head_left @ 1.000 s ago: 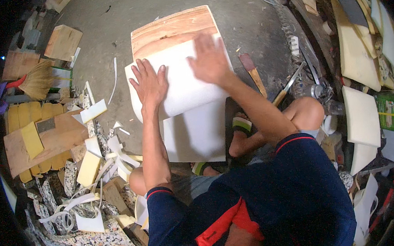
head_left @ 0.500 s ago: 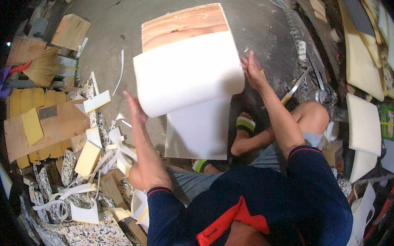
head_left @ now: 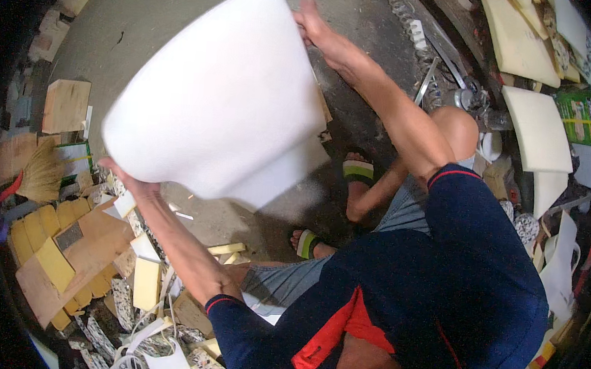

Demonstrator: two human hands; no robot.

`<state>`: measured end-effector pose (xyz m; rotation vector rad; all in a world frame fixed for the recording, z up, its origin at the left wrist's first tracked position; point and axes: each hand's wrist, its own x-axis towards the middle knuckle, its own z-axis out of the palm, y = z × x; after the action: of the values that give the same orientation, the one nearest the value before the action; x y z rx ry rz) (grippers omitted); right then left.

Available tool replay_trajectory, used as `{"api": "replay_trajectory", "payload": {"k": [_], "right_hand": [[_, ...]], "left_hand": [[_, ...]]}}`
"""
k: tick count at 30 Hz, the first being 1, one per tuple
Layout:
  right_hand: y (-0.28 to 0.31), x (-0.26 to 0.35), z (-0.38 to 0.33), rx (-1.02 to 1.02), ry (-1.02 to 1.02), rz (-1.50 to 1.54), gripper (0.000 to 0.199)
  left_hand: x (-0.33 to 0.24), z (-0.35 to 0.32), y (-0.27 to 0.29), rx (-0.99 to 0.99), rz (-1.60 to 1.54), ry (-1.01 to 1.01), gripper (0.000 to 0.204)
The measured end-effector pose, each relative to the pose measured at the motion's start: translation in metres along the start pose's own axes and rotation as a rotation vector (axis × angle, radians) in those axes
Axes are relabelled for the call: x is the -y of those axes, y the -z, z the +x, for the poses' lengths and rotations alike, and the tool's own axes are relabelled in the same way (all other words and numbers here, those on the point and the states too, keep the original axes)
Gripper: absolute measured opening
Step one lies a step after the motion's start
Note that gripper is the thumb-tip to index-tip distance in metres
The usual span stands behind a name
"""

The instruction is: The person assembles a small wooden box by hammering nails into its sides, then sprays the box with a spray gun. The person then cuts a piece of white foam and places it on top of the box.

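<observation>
A large white foam sheet [head_left: 213, 98] is held out in front of me, its broad smooth face turned up toward me. At its lower left corner my left hand [head_left: 136, 183] grips the edge. My right hand [head_left: 316, 29] holds the upper right edge, thumb up along the side and the other fingers partly hidden. A thinner white flap [head_left: 276, 173] hangs from beneath the sheet toward my feet. A wooden board that showed behind the foam earlier is now almost wholly hidden; a small brownish edge shows at the right.
Foam offcuts [head_left: 147, 284] and scraps pile up at my left, near a straw broom [head_left: 42, 172] and a wooden block [head_left: 67, 106]. Cream foam pieces [head_left: 536, 128] stack at the right beside a green packet [head_left: 584, 117]. A coiled hose [head_left: 413, 33] lies on the grey floor.
Both hands have raised the foam sheet and swung it up and left, tilting it. The foam now hides the board's wooden face, which showed at the top before. My view has turned slightly.
</observation>
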<state>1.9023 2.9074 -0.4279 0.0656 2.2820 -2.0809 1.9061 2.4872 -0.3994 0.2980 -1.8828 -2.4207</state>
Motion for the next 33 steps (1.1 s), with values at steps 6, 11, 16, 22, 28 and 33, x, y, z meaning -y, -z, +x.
{"api": "replay_trajectory", "payload": {"k": [6, 11, 16, 22, 28, 33], "right_hand": [[0.013, 0.025, 0.014, 0.294, -0.013, 0.058, 0.112], [0.002, -0.013, -0.020, -0.016, -0.154, 0.000, 0.120], [0.019, -0.039, -0.038, 0.173, -0.376, 0.288, 0.113], [0.010, -0.087, -0.168, -0.196, -0.566, 0.469, 0.102], [-0.034, -0.096, -0.240, -0.171, -0.323, 0.108, 0.073], [-0.035, -0.047, -0.267, 0.112, -0.272, 0.132, 0.050]], "left_hand": [[-0.039, 0.005, -0.023, -0.058, -0.083, 0.120, 0.127], [0.007, -0.001, -0.024, -0.129, 0.133, 0.385, 0.124], [0.032, -0.036, 0.036, 0.073, 0.064, 0.407, 0.114], [0.059, -0.116, 0.111, 0.098, 0.104, 0.456, 0.085], [0.056, -0.200, 0.098, 0.134, 0.231, 0.449, 0.034], [0.013, -0.227, 0.067, 0.206, 0.115, 0.325, 0.036]]}}
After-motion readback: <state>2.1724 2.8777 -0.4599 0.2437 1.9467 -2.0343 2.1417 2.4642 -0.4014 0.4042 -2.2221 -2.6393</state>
